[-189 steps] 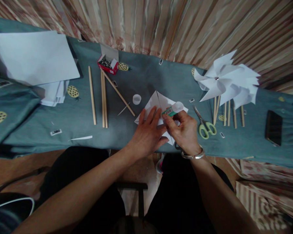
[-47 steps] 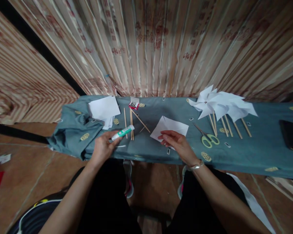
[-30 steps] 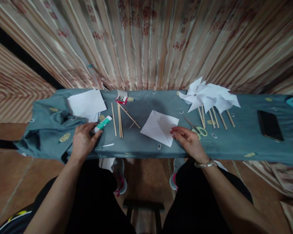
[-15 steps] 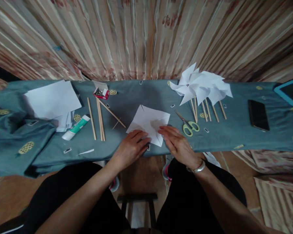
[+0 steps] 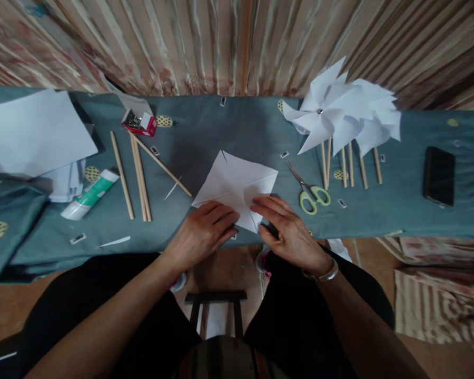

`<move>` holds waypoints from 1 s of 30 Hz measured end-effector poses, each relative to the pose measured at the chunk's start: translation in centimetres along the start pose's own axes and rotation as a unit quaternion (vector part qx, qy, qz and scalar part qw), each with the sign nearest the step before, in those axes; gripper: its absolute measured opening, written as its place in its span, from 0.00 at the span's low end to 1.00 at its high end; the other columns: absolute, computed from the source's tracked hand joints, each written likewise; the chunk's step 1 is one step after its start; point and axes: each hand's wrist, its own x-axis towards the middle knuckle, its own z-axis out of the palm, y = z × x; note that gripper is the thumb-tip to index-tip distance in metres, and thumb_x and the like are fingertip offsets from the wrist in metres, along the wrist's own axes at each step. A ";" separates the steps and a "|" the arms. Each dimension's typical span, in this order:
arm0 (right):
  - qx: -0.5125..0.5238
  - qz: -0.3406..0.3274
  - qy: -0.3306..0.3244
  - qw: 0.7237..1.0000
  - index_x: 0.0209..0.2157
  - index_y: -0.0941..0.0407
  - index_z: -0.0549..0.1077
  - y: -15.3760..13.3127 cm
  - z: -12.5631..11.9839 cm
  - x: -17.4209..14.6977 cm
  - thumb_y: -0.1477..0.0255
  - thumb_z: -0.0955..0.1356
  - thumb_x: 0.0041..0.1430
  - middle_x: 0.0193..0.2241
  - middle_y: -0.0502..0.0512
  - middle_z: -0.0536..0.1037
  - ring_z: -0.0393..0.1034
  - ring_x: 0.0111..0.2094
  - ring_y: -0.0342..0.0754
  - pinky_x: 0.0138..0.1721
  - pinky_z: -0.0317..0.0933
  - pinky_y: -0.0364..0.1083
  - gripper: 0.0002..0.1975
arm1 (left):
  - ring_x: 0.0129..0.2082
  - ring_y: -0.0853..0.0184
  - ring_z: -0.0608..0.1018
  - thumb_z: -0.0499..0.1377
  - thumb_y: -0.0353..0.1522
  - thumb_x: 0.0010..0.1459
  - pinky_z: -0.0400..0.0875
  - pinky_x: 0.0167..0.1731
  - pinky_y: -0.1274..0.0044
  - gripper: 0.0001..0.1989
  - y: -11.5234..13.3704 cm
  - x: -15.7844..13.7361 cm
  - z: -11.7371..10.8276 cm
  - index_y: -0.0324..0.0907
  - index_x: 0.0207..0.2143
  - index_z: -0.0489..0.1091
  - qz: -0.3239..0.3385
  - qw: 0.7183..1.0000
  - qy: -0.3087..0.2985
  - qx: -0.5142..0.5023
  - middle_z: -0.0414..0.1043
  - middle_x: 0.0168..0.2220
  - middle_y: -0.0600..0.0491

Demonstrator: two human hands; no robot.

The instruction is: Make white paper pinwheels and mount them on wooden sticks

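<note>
A square sheet of white paper (image 5: 237,181) lies with one corner toward me, cut by slits running in from its corners. My left hand (image 5: 203,226) rests on its lower left edge, fingers laid over the paper. On the lower right edge, my right hand (image 5: 286,226) touches the sheet with stretched fingers, the thumb apart. Green-handled scissors (image 5: 310,195) lie just right of the paper. Left of it are several wooden sticks (image 5: 142,179), one slanting toward the sheet's left corner.
Paper pinwheels (image 5: 339,113) on sticks lie at the back right, a black phone (image 5: 439,176) beyond them. At left are a paper stack (image 5: 39,134), a glue stick (image 5: 90,195) and a red box of small metal pins (image 5: 139,122). A curtain (image 5: 221,47) hangs behind the table.
The view has moved closer to the table, so things look larger and shifted. My right hand's fingers have spread slightly on the paper; both hands stay at its lower edges.
</note>
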 end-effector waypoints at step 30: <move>0.077 0.029 -0.048 0.996 0.55 0.55 0.69 0.3 -1.1 0.5 0.82 0.66 0.53 0.60 0.60 0.69 0.60 0.63 0.53 0.65 0.54 0.59 0.27 | 0.41 0.61 0.74 0.56 0.28 0.64 0.75 0.41 0.70 0.08 0.3 0.4 0.4 0.36 0.44 0.72 0.009 1.000 -0.001 0.025 0.76 0.40 0.47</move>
